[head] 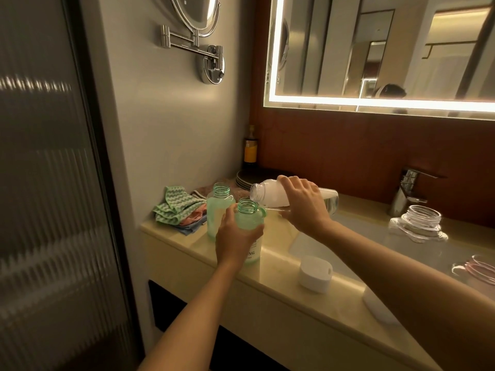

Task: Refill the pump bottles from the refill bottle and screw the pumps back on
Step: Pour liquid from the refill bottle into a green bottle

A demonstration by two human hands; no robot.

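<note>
Head view: the left hand (239,238) wraps its curled fingers around the near green pump bottle (248,214), which stands open-necked on the countertop (278,282). The right hand (305,203) grips the clear refill bottle (269,195), tipped nearly flat with its mouth just above that neck. A second green bottle (217,210) stands just behind, also open. A white cap (316,274) lies near the sink edge.
</note>
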